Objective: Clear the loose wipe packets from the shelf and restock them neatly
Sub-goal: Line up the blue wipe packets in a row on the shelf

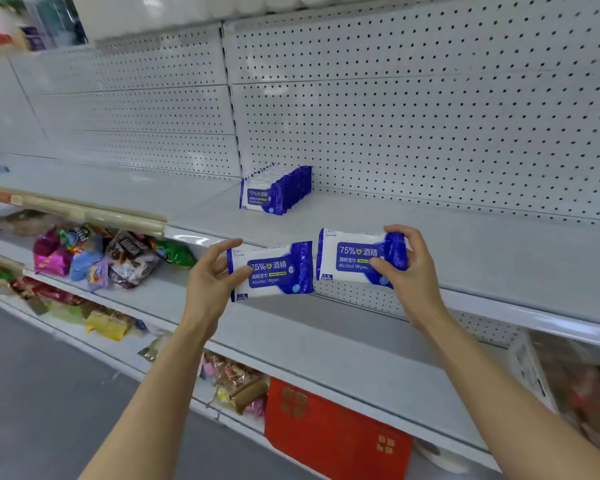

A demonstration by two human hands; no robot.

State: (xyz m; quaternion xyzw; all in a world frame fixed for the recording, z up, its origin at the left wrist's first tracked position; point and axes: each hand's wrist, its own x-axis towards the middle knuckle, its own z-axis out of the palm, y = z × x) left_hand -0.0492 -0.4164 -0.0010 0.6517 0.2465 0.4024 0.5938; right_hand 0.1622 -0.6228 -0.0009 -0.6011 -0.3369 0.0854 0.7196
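The left hand (pixel 212 271) holds a white and blue plastic packet of alcohol wipes (pixel 274 270) by its left end, with the thumb on the front face and the other fingers reaching over the top edge. The right hand (pixel 407 268) holds a second white and blue packet of the same kind (pixel 352 258) by its right end, the thumb on the front and the fingers curled over the blue end. Both packets are held in the air in front of the edge of the white metal shelf (pixel 465 244), with the printed faces toward the camera. They are side by side and very near to each other; the right one is a little higher, and I cannot tell if their ends touch.

Further back on the same shelf, against the white perforated back panel (pixel 430 109), a neat row of the same wipe packets (pixel 278 190) stands upright, one behind another.

On the lower shelf (pixel 174 296) at the left lies a loose pile of colourful snack bags (pixel 97 258). Under it, more small packets are seen, and a flat red box with gold square marks (pixel 333 434) stands near the floor. The far left part of the picture is blurred.
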